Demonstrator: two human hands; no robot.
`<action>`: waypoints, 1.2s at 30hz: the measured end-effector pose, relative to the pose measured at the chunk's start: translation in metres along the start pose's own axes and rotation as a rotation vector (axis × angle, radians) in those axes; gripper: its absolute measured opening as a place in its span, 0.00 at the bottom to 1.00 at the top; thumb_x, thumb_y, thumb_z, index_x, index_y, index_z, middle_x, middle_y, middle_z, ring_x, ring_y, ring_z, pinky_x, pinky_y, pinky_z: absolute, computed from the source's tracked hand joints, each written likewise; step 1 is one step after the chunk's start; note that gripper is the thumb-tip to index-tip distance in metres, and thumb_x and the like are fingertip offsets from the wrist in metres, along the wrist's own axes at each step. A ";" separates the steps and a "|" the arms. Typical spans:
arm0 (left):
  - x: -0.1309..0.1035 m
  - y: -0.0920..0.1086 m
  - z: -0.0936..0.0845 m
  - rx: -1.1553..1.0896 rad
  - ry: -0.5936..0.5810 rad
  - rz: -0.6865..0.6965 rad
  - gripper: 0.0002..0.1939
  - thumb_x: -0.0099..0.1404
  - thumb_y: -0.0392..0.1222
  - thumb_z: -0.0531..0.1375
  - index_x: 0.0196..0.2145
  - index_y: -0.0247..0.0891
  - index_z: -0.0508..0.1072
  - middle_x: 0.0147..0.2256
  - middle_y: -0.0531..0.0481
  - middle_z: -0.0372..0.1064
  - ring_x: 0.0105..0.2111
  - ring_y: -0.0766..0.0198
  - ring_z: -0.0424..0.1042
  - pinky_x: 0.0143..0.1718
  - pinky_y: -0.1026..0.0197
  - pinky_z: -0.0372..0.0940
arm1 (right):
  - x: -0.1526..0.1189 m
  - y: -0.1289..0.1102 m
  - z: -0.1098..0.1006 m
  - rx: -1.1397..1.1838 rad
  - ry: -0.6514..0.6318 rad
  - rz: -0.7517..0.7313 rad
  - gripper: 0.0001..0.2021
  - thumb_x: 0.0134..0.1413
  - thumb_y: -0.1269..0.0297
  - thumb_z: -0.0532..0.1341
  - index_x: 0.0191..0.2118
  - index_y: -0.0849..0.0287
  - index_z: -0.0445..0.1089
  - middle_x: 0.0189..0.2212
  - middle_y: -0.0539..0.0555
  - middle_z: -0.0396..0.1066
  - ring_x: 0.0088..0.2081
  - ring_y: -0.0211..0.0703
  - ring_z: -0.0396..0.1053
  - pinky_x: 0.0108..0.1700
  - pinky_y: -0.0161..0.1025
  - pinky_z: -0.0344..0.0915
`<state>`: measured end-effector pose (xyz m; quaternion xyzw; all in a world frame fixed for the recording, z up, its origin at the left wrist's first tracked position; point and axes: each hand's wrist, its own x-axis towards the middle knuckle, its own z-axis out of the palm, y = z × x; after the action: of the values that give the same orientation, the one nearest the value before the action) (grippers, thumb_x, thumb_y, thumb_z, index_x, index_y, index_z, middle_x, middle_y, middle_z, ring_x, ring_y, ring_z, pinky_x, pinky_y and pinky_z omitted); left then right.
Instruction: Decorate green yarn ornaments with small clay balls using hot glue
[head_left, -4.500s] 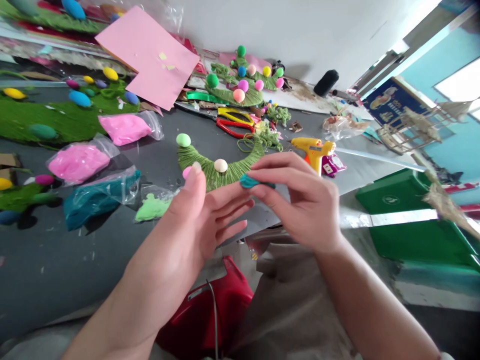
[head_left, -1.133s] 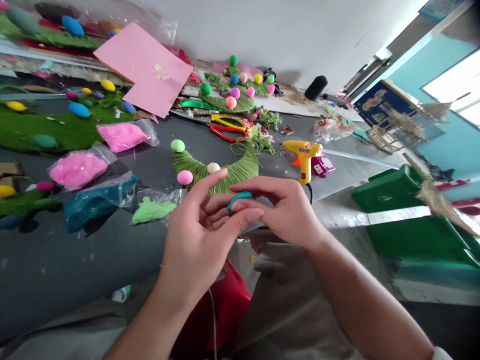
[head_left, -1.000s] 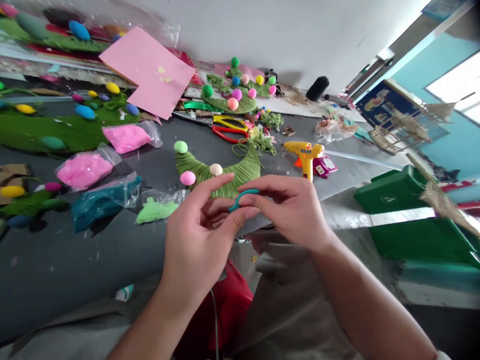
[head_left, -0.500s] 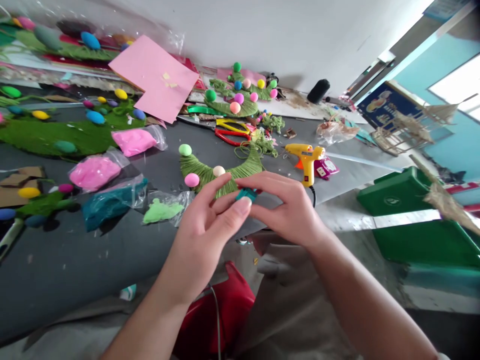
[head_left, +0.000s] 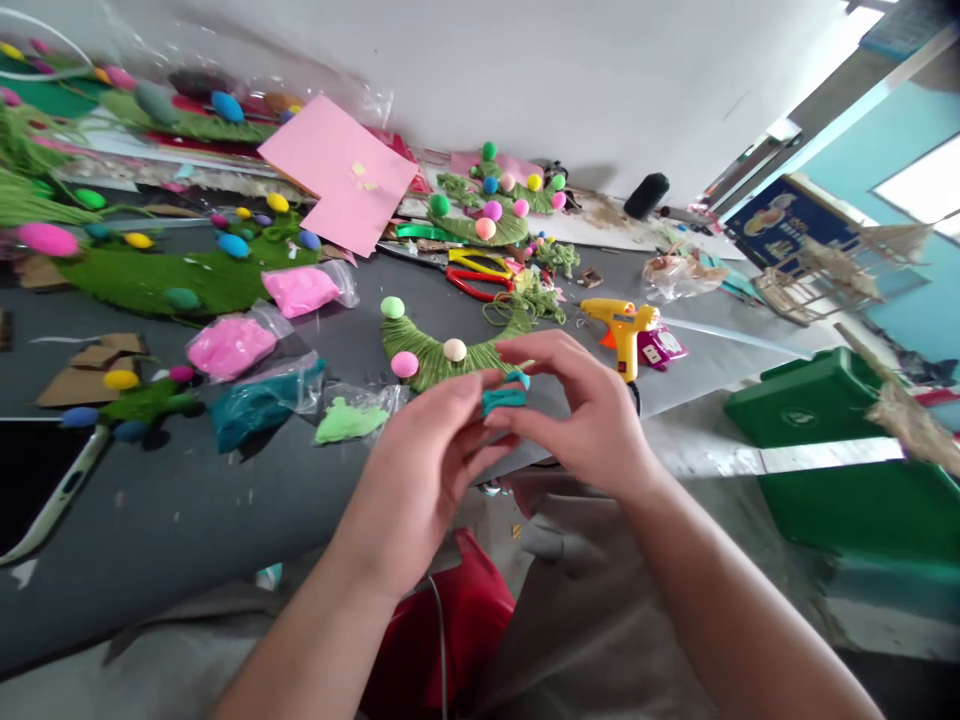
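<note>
Lump of teal clay [head_left: 504, 400] clamped between my left hand [head_left: 420, 470] and right hand [head_left: 592, 425] fingertips, long side crosswise.

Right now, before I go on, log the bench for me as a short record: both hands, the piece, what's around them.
right hand: pinching the teal piece between thumb and fingers
left hand: beside the piece, contact unclear
beyond hands: green crescent with cream ball, pink ball and light green ball
left of crescent: two pink bags, teal bag, light green bag
right of crescent: yellow glue gun, nozzle pointing left
</note>
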<state>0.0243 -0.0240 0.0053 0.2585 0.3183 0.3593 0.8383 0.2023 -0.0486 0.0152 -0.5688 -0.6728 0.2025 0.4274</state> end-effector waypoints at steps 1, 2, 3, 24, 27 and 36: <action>-0.001 -0.002 0.000 0.136 -0.019 0.045 0.16 0.67 0.50 0.69 0.48 0.40 0.82 0.45 0.47 0.82 0.45 0.59 0.79 0.46 0.63 0.75 | 0.001 0.000 0.000 -0.030 -0.043 0.014 0.27 0.52 0.71 0.74 0.58 0.53 0.74 0.55 0.54 0.75 0.56 0.48 0.73 0.58 0.45 0.72; -0.002 -0.002 -0.001 0.272 -0.036 0.089 0.16 0.66 0.49 0.70 0.48 0.40 0.82 0.44 0.48 0.82 0.45 0.60 0.79 0.44 0.65 0.73 | 0.001 0.000 0.000 -0.054 -0.092 0.030 0.30 0.52 0.73 0.72 0.61 0.53 0.72 0.57 0.55 0.74 0.57 0.49 0.73 0.58 0.46 0.72; -0.002 -0.002 -0.003 0.387 -0.051 0.122 0.16 0.65 0.49 0.71 0.48 0.41 0.83 0.43 0.49 0.82 0.43 0.61 0.79 0.43 0.66 0.72 | 0.002 0.000 -0.001 -0.075 -0.141 0.038 0.33 0.51 0.75 0.70 0.63 0.52 0.70 0.59 0.56 0.73 0.58 0.50 0.73 0.59 0.47 0.72; -0.007 0.136 -0.108 1.556 0.534 0.517 0.22 0.71 0.44 0.59 0.59 0.36 0.74 0.45 0.40 0.81 0.40 0.50 0.79 0.42 0.52 0.70 | 0.088 -0.055 0.071 0.207 -0.157 -0.077 0.12 0.64 0.57 0.68 0.47 0.59 0.80 0.43 0.54 0.82 0.43 0.42 0.79 0.45 0.38 0.75; 0.001 0.141 -0.110 1.691 0.535 0.466 0.22 0.67 0.47 0.62 0.55 0.35 0.77 0.51 0.33 0.77 0.45 0.41 0.78 0.44 0.46 0.70 | 0.088 -0.048 0.077 0.204 -0.163 -0.076 0.12 0.65 0.58 0.67 0.48 0.60 0.80 0.42 0.55 0.82 0.41 0.41 0.78 0.43 0.39 0.75; 0.003 0.137 -0.097 1.850 0.623 0.428 0.11 0.65 0.45 0.63 0.43 0.40 0.80 0.42 0.36 0.80 0.38 0.41 0.78 0.34 0.50 0.66 | 0.082 -0.028 0.066 0.173 -0.145 -0.029 0.10 0.63 0.59 0.68 0.44 0.60 0.80 0.38 0.54 0.81 0.38 0.42 0.77 0.42 0.39 0.75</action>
<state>-0.1035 0.0813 0.0309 0.7556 0.6253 0.1652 0.1040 0.1339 0.0349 0.0285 -0.5040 -0.6900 0.2944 0.4279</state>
